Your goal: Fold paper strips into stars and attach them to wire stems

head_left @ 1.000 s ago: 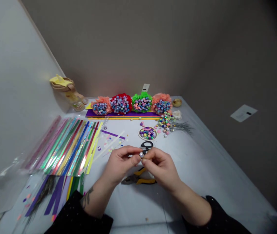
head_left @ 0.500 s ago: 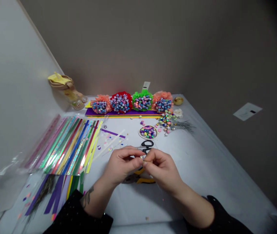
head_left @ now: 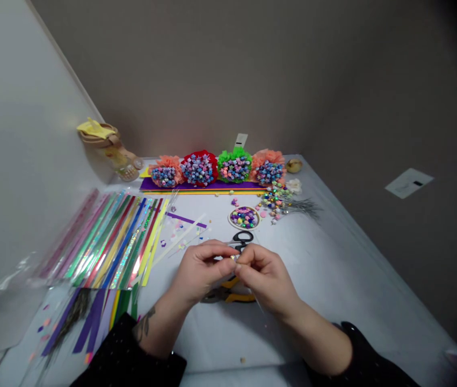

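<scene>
Both hands met above the middle of the white-covered table point(head_left: 333, 279), forearms angled inward from black sleeves. The left hand point(head_left: 198, 271) was curled with its knuckles up, thumb and forefinger closed narrowly on a tiny shiny folded paper piece point(head_left: 233, 258). The right hand point(head_left: 266, 279) faced it, fingers bent, its fingertips point(head_left: 239, 263) pinched on the same piece, so the two hands touched at the tips. The piece was held just above the table, in front of the black-handled scissors point(head_left: 242, 238). Under the hands lay yellow-handled pliers point(head_left: 228, 293), partly hidden. To the left spread a fan of long coloured and holographic paper strips point(head_left: 119, 242). Beyond the scissors stood a small round dish of coloured paper stars point(head_left: 244, 217).
</scene>
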A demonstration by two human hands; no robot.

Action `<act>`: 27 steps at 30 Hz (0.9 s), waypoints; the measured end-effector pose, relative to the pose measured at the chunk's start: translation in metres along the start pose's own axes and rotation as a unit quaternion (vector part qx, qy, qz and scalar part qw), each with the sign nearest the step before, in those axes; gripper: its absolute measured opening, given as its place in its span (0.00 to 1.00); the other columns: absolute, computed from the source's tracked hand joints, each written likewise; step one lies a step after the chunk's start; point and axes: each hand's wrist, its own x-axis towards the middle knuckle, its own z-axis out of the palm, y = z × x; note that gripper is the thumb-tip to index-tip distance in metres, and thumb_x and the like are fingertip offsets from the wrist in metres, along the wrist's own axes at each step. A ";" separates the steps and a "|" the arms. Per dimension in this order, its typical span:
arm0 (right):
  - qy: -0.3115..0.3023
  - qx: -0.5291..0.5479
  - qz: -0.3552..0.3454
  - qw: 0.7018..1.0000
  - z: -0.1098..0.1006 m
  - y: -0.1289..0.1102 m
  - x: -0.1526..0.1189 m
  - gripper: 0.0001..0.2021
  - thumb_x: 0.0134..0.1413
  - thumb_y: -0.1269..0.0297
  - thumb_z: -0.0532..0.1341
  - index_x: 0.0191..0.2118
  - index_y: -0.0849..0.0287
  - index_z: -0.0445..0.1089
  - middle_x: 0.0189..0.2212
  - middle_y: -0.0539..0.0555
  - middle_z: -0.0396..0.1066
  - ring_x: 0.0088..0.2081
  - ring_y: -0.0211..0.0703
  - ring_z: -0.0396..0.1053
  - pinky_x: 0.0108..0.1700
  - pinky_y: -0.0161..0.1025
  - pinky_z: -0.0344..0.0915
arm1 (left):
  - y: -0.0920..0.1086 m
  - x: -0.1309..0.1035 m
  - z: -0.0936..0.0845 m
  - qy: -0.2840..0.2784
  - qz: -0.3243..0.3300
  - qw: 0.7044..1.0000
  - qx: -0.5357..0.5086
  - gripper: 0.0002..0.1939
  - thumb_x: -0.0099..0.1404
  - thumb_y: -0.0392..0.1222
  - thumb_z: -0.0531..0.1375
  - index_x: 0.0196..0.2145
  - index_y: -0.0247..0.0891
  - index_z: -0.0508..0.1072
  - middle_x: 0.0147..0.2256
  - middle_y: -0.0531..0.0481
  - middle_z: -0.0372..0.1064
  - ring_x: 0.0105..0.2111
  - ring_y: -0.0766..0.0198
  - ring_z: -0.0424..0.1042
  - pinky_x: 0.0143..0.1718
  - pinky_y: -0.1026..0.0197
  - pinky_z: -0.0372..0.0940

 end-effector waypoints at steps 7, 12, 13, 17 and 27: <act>0.028 -0.093 -0.095 0.991 -0.001 0.003 0.000 0.07 0.49 0.68 0.60 0.23 0.59 0.63 0.18 0.45 0.60 0.20 0.32 0.55 0.23 0.30 0.54 | 0.007 0.001 -0.001 0.017 0.048 0.998 0.032 0.05 0.54 0.38 0.66 0.31 0.40 0.81 0.30 0.49 0.75 0.30 0.66 0.72 0.33 0.66 0.66; 0.032 -0.143 -0.154 0.977 -0.003 0.007 -0.001 0.07 0.52 0.69 0.59 0.25 0.59 0.64 0.20 0.46 0.62 0.22 0.33 0.58 0.25 0.31 0.57 | 0.008 0.000 0.000 0.021 0.084 0.994 0.066 0.05 0.55 0.36 0.65 0.32 0.40 0.81 0.30 0.49 0.76 0.31 0.65 0.73 0.33 0.65 0.67; 0.031 -0.142 -0.155 0.977 -0.003 0.007 -0.001 0.07 0.52 0.69 0.59 0.25 0.59 0.64 0.20 0.46 0.62 0.22 0.33 0.58 0.25 0.31 0.57 | 0.007 0.000 0.000 0.021 0.088 0.993 0.072 0.05 0.55 0.35 0.65 0.32 0.40 0.81 0.30 0.49 0.76 0.31 0.65 0.73 0.34 0.65 0.67; 0.036 -0.134 -0.141 0.980 -0.003 0.008 -0.002 0.07 0.51 0.69 0.59 0.24 0.59 0.63 0.19 0.46 0.61 0.22 0.33 0.57 0.24 0.31 0.56 | 0.006 0.000 -0.001 0.015 0.100 0.991 0.089 0.07 0.55 0.34 0.66 0.33 0.41 0.81 0.30 0.49 0.76 0.31 0.66 0.73 0.35 0.66 0.68; 0.042 -0.050 -0.079 0.995 0.001 0.010 0.001 0.09 0.49 0.65 0.61 0.23 0.59 0.61 0.19 0.45 0.58 0.21 0.32 0.54 0.23 0.30 0.54 | 0.002 0.002 0.001 0.029 0.078 0.991 0.104 0.06 0.54 0.36 0.66 0.32 0.41 0.81 0.29 0.48 0.76 0.30 0.64 0.73 0.32 0.65 0.67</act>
